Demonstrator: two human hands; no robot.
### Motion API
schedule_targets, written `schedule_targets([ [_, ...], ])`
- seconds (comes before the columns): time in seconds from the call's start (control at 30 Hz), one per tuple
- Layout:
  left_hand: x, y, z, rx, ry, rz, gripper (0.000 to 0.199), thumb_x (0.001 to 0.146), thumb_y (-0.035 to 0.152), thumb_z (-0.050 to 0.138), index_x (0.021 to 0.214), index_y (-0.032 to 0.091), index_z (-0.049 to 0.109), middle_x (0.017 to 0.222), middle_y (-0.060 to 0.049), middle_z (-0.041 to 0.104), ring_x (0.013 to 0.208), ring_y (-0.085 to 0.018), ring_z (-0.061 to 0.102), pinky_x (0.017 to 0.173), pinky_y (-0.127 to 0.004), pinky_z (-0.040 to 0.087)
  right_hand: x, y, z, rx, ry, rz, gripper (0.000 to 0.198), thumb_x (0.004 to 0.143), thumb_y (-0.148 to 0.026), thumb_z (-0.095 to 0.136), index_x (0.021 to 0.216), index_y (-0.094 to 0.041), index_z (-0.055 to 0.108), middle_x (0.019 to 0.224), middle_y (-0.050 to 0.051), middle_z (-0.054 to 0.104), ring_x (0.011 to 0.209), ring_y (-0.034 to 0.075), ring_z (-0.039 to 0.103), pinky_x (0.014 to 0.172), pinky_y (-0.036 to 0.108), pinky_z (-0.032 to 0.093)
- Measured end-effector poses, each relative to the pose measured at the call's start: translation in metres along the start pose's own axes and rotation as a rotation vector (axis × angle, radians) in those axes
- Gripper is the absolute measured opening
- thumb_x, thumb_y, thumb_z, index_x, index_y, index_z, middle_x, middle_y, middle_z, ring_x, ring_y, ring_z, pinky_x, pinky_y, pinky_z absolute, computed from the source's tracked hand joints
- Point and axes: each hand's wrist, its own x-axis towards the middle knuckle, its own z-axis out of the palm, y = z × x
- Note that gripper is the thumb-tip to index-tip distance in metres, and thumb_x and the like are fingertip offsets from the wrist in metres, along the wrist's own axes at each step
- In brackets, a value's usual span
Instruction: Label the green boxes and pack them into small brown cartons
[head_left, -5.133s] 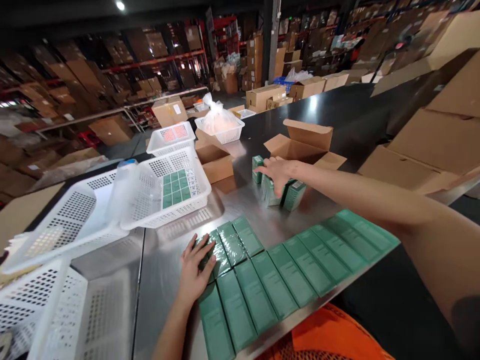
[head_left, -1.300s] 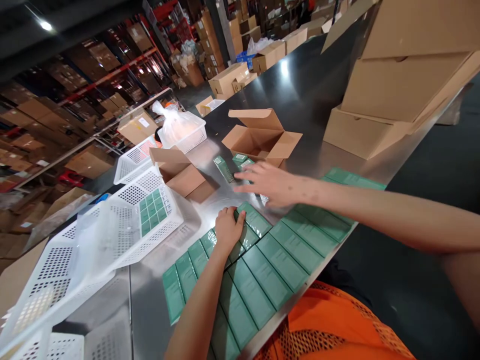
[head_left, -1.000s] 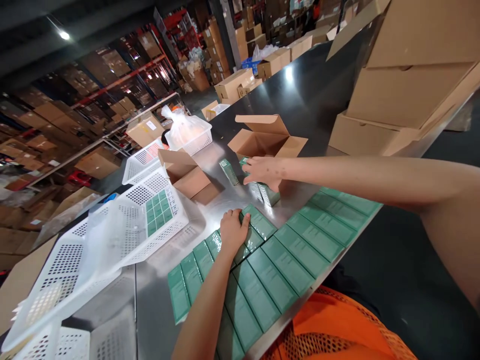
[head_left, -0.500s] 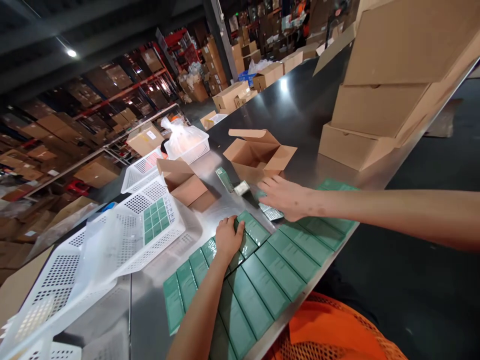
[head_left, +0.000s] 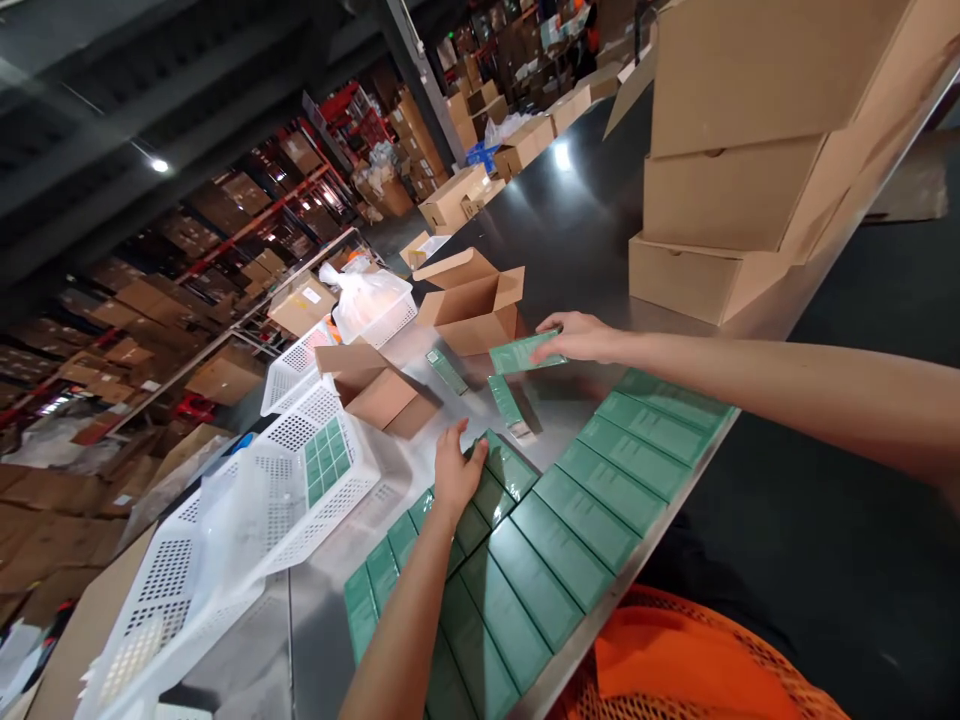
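Observation:
My right hand is closed on the near end of a flat green box, lifted above the table. My left hand rests at the far edge of the upper row of green boxes, thumb and fingers apart. Two rows of the same boxes lie side by side, the lower row along the table edge. Another green box lies loose under the lifted one. Farther left, one more green box lies by the cartons.
An open cardboard carton stands beyond my right hand. A second carton sits beside the white perforated basket, which contains small green boxes. Large cartons are stacked at right on the metal table.
My right hand has risen from the loose boxes on the table, now with a green box in its grip. The open carton beyond it has turned and shifted left. My left hand stays put.

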Motion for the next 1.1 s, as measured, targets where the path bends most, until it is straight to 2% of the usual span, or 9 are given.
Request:
schedule_targets([
  [0.07,0.018,0.010,0.003,-0.034,-0.030,0.008,0.046,0.087,0.032,0.062,0.130,0.017,0.057,0.128,-0.014,0.065,0.122,-0.025,0.058,0.104,-0.039,0.045,-0.001,0.006,0.011,0.177,-0.171,0.156,0.051,0.081,-0.052,0.061,0.120,-0.020,0.063,0.108,0.009,0.071,0.094,0.025,0.066,0.076,0.033,0.054],
  [0.13,0.038,0.021,0.010,-0.063,-0.063,0.010,0.044,0.084,0.028,0.067,0.126,0.018,0.061,0.126,-0.013,0.068,0.120,-0.027,0.060,0.103,-0.040,0.045,-0.002,0.013,0.018,0.239,-0.282,0.218,0.046,0.088,-0.054,0.051,0.110,-0.018,0.066,0.097,0.010,0.073,0.084,0.023,0.069,0.071,0.031,0.055],
  [0.33,0.074,0.050,0.038,-0.161,-0.032,-0.009,0.040,0.080,0.031,0.072,0.117,0.015,0.065,0.114,-0.014,0.071,0.112,-0.028,0.064,0.100,-0.041,0.046,0.003,0.027,0.007,0.251,-0.350,0.391,0.051,0.086,-0.063,0.051,0.079,-0.015,0.067,0.075,0.013,0.070,0.067,0.022,0.067,0.058,0.029,0.053],
  [0.5,0.087,0.057,0.059,-0.267,0.087,-0.067,0.082,0.067,0.038,0.084,0.135,0.013,0.047,0.137,-0.019,0.056,0.134,-0.030,0.046,0.112,-0.041,0.036,0.003,0.030,0.000,0.290,-0.360,0.415,0.045,0.087,-0.057,0.055,0.078,-0.015,0.066,0.069,0.008,0.067,0.060,0.017,0.064,0.056,0.024,0.052],
  [0.57,0.094,0.057,0.064,-0.322,0.075,-0.083,0.091,0.063,0.040,0.087,0.139,0.015,0.043,0.138,-0.017,0.055,0.133,-0.028,0.049,0.110,-0.037,0.038,0.004,0.029,0.000,0.311,-0.363,0.414,0.043,0.087,-0.056,0.055,0.081,-0.015,0.066,0.066,0.007,0.066,0.060,0.017,0.065,0.057,0.024,0.054],
  [0.67,0.102,0.055,0.065,-0.371,0.005,-0.105,0.082,0.064,0.043,0.086,0.133,0.018,0.049,0.124,-0.013,0.066,0.118,-0.025,0.062,0.101,-0.034,0.045,0.006,0.030,0.000,0.326,-0.363,0.416,0.042,0.086,-0.056,0.056,0.086,-0.015,0.066,0.065,0.007,0.065,0.060,0.019,0.067,0.056,0.025,0.054],
  [0.8,0.102,0.049,0.054,-0.320,-0.010,-0.171,0.079,0.060,0.051,0.086,0.123,0.013,0.057,0.129,-0.021,0.060,0.124,-0.033,0.055,0.105,-0.043,0.041,0.009,0.035,0.001,0.347,-0.342,0.416,0.046,0.084,-0.057,0.059,0.102,-0.014,0.064,0.071,0.008,0.066,0.061,0.021,0.068,0.055,0.027,0.055],
  [0.97,0.101,0.043,0.048,-0.278,-0.025,-0.201,0.032,0.082,0.046,0.069,0.092,0.016,0.065,0.112,-0.010,0.066,0.117,-0.027,0.056,0.106,-0.050,0.037,0.012,0.040,0.004,0.372,-0.323,0.412,0.060,0.083,-0.059,0.060,0.121,-0.012,0.056,0.082,0.011,0.067,0.070,0.025,0.071,0.059,0.030,0.056],
  [1.1,0.097,0.041,0.051,-0.381,-0.069,-0.133,0.028,0.091,0.043,0.058,0.078,0.018,0.060,0.097,-0.006,0.065,0.110,-0.023,0.057,0.101,-0.044,0.041,0.013,0.042,0.006,0.375,-0.319,0.402,0.062,0.083,-0.060,0.059,0.124,-0.014,0.056,0.087,0.013,0.068,0.075,0.027,0.071,0.060,0.031,0.056],
])
